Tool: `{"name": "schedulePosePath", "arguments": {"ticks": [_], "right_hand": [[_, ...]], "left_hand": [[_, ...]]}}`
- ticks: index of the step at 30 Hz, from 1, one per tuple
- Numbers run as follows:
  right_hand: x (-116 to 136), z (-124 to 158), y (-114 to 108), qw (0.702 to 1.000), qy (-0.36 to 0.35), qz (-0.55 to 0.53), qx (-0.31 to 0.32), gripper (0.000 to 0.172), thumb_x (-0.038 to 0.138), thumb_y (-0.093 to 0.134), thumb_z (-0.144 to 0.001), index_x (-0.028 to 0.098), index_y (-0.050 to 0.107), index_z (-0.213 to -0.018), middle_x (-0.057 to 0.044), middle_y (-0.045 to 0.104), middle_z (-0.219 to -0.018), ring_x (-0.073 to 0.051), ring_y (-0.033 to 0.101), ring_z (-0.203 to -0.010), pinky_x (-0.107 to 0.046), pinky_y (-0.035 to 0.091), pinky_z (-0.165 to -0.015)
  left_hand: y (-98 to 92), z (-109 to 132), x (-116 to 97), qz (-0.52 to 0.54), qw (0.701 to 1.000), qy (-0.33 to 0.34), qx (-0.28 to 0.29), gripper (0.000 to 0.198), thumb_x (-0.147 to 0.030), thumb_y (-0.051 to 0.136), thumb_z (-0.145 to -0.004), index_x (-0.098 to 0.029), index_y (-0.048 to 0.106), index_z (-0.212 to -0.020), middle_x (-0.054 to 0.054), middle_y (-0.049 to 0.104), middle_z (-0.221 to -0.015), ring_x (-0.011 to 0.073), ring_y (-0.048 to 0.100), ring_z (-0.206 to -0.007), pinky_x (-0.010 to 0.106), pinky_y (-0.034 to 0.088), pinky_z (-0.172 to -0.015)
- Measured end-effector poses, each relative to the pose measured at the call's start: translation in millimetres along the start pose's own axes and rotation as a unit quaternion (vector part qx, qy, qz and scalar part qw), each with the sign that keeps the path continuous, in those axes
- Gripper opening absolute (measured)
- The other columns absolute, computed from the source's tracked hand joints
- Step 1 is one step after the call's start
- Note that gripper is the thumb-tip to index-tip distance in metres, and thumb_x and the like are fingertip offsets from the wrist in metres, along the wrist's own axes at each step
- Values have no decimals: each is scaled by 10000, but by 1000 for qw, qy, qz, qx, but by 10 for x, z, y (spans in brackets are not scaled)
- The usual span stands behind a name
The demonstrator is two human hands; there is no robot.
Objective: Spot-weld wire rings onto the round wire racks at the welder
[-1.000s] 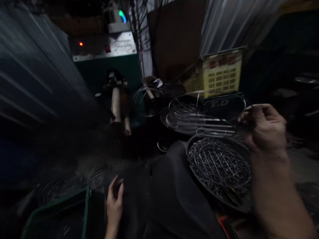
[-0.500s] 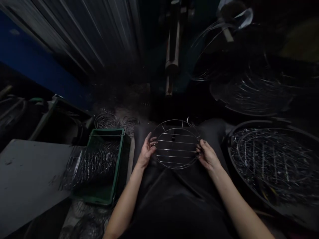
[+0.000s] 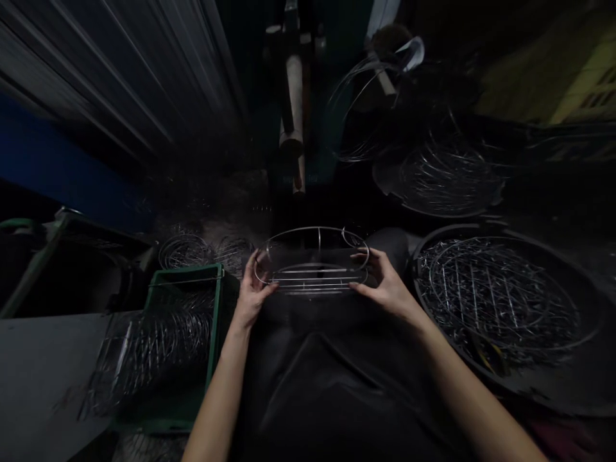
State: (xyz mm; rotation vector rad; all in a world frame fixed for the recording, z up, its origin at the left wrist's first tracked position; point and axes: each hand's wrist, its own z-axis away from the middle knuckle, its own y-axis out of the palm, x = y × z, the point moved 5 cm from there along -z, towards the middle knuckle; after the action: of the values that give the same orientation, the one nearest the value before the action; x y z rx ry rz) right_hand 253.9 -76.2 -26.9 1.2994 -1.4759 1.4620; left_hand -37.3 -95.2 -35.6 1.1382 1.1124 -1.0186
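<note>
Between my hands, above my lap, is a round wire rack point(image 3: 312, 278) with parallel bars and a raised ring joined by short uprights. It is tilted so the bars look close together. My left hand point(image 3: 252, 290) grips its left side, thumb on the bar end and fingers around the outside. On the opposite side my right hand point(image 3: 381, 282) holds the rim, thumb at the lower edge and fingers by the upper ring. A small wire loop point(image 3: 350, 237) stands at the ring's back right. A dark apron point(image 3: 312, 385) covers my lap.
Left is a green crate point(image 3: 215, 333) with several stacked wire racks point(image 3: 163, 346), beside a grey board point(image 3: 38, 378). Right, a wide basin point(image 3: 418, 301) holds small metal pieces and a wire rack. A machine's rod point(image 3: 294, 102) juts out ahead. Wire coils point(image 3: 185, 251) lie beyond the crate.
The wire rack has tipped, so its bars now appear nearly edge-on and its raised ring shows more. Both hands have closed more firmly on its sides. The whole view has shifted.
</note>
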Motion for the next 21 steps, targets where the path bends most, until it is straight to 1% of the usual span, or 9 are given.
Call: {"name": "schedulePosePath", "arguments": {"ticks": [2,3,4,5,7,9,11,17,21], "right_hand": [[303,-76,-15,988,-141,43,-43,613,278,747,-667,268,397,-1170,-84,557,-1187,-244,534,-1131,-476,438,-963],[456,-108,-16,973,-212,65,-68,592,231,751,-659,278,404,-1137,-75,556,-1187,-249,522,-1148,-492,430,-970],[594,-143,-8,954,-275,85,-85,573,188,749,-655,287,410,-1107,-66,556,-1189,-252,512,-1162,-507,425,-973],[709,-187,4,935,-326,102,-93,556,153,741,-656,294,416,-1085,-56,555,-1195,-253,504,-1173,-517,428,-970],[867,-307,21,907,-392,128,-91,523,115,723,-666,299,426,-1055,-46,553,-1207,-254,502,-1180,-521,449,-950],[954,-452,10,891,-421,149,-82,488,108,708,-682,297,429,-1034,-45,554,-1207,-256,505,-1181,-522,468,-930],[1001,-582,-24,886,-427,164,-75,472,121,700,-696,293,424,-1038,-55,555,-1200,-260,509,-1176,-526,476,-918],[1058,-686,-42,896,-414,155,-48,483,151,696,-703,287,442,-1091,-79,579,-1160,-264,528,-1150,-481,510,-885],[973,-732,6,909,-388,141,-54,537,136,686,-704,285,408,-1139,-92,558,-1171,-271,516,-1158,-498,505,-886]], "left_hand": [[56,-58,-132,42,998,30,-42,857,-323,747,-666,-415,254,-1361,33,248,-1486,214,308,-1330,354,349,-1030],[128,-76,-152,82,996,17,-44,853,-391,714,-694,-438,203,-1375,31,228,-1495,221,315,-1328,377,360,-1023],[234,-89,-149,133,991,-13,-26,829,-470,664,-720,-437,171,-1386,48,254,-1485,232,348,-1309,407,376,-1008],[370,-98,-136,184,981,-54,14,817,-540,619,-729,-407,167,-1397,79,310,-1456,247,392,-1280,439,385,-995],[621,-114,-158,261,955,-105,94,812,-591,570,-738,-327,193,-1408,127,401,-1394,269,441,-1239,476,380,-989],[755,-164,-249,299,939,-107,135,742,-527,559,-777,-295,230,-1400,128,441,-1364,263,458,-1223,467,381,-988],[777,-238,-348,306,936,-104,139,641,-446,534,-820,-280,277,-1383,117,494,-1313,241,498,-1180,433,409,-964],[705,-371,-420,310,931,-169,89,417,-375,498,-859,-197,441,-1232,98,633,-1057,183,628,-934,323,506,-793],[750,-466,-449,256,951,-167,49,308,-322,569,-826,-173,485,-1082,79,649,-947,171,657,-783,269,523,-634]]}}
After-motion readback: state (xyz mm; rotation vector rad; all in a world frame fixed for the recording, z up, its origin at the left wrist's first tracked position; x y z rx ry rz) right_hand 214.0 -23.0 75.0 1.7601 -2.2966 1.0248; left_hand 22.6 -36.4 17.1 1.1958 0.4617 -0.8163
